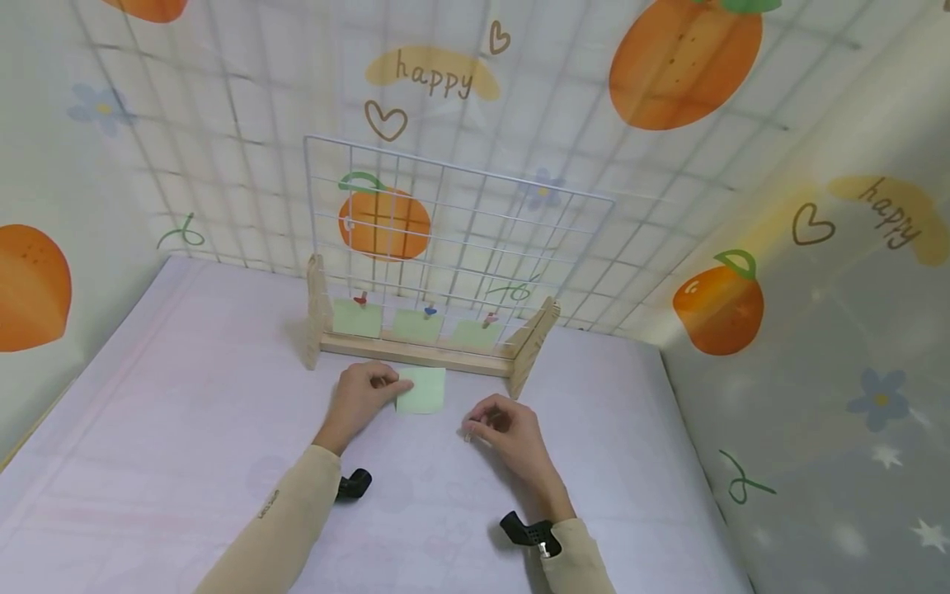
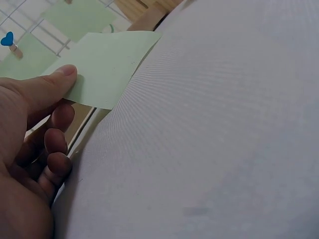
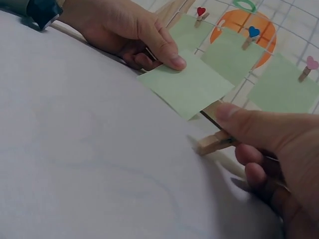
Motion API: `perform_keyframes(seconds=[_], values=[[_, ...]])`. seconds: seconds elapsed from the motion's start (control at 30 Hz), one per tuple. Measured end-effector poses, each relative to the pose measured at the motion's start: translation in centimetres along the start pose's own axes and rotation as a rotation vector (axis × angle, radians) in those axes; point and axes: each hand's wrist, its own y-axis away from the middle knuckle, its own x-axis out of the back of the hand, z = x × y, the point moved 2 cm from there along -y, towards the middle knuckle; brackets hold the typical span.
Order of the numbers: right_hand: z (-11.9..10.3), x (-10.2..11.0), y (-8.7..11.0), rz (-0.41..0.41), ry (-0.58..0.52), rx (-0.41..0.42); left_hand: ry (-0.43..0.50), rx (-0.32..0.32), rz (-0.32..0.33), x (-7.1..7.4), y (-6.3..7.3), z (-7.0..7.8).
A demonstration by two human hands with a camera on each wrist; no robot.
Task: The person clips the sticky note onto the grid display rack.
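Between thumb and fingers, my left hand (image 1: 365, 396) pinches the edge of a light green paper note (image 1: 423, 391), just in front of the wooden stand. To its right, my right hand (image 1: 512, 433) holds a small wooden clothespin (image 3: 212, 143) near the table surface, apart from the note. Behind both hands stands a white wire grid (image 1: 460, 223) in a wooden base (image 1: 416, 355). Three green notes hang along its lower part, held by clothespins with a red heart (image 3: 201, 11), a blue heart (image 3: 254, 32) and a pink heart (image 3: 312, 62).
A pale cloth covers the table (image 1: 185, 396). The stand's wooden side pieces (image 1: 533, 346) rise at both ends of its base. Printed curtains (image 1: 801, 330) with oranges and hearts hang behind and at the sides. A black wrist camera (image 1: 529, 530) sits on the right wrist.
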Motion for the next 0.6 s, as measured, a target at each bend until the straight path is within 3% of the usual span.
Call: perform_keyframes(seconds=[0.37, 0.6], values=[[-0.07, 0.02, 0.22, -0.024, -0.02, 0.058, 0.012, -0.021, -0.006, -0.01, -0.17, -0.18], [-0.17, 0.09, 0.28, -0.031, 0.006, 0.031, 0.005, -0.017, 0.01, -0.01, -0.08, -0.12]])
